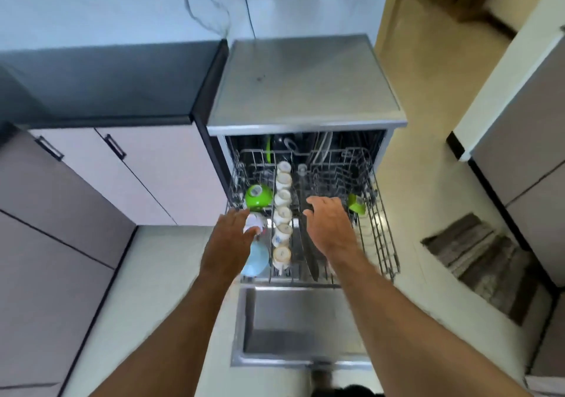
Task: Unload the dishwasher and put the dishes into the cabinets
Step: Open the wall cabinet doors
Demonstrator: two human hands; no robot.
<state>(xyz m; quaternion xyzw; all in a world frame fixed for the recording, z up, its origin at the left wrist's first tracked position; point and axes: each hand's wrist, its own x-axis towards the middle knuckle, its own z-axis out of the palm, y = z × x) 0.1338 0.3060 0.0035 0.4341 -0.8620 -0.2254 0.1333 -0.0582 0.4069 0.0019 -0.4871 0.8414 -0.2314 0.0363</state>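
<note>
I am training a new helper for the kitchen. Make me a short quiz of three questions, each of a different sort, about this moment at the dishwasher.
1. True or false: the upper rack is pulled out over the open door.
2. Multiple choice: what stands in a row down the middle of the rack? A) white cups B) glass bottles C) steel pots
3. Fill in: the bowl just beyond the left hand is ____ in colour.

Key:
1. True.
2. A.
3. Green. The left hand reaches with straight fingers at a white cup; the right hand hovers with its fingers loose and holds nothing.
</note>
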